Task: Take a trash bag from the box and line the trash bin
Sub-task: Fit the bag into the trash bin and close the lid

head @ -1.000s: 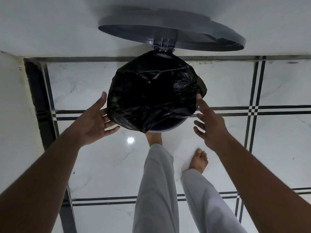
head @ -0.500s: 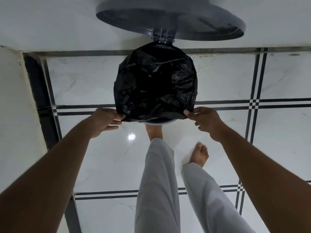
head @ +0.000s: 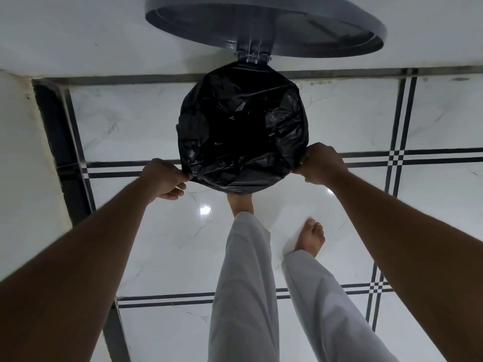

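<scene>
Left hand: the left hand [head: 163, 178], left of centre in the frame, has its fingers curled and pinches the near-left edge of the crinkled black plastic trash bag [head: 241, 126]; knuckles face up, forearm running in from the lower left.
Bag: it sits in the upper middle of the frame, its mouth spread round and covering the trash bin, so that the bin's own wall cannot be told apart from the film. The dark hollow of the mouth opens toward the camera.
Lid: the round grey plastic hinged lid [head: 266, 24] stands open at the top of the frame, hinge touching the bag's far edge.
Key relation: the bag lies ahead of and between both hands; the two grips sit at opposite ends of its near edge, about equally close, so a downward tug would probably seat the film evenly.
Foot: one bare foot [head: 240, 202] lies just under the bag's near edge, likely on a pedal, though none shows.
Right hand: the right hand [head: 320, 163], right of centre, grips the near-right edge with curled fingers, forearm coming from the lower right.
</scene>
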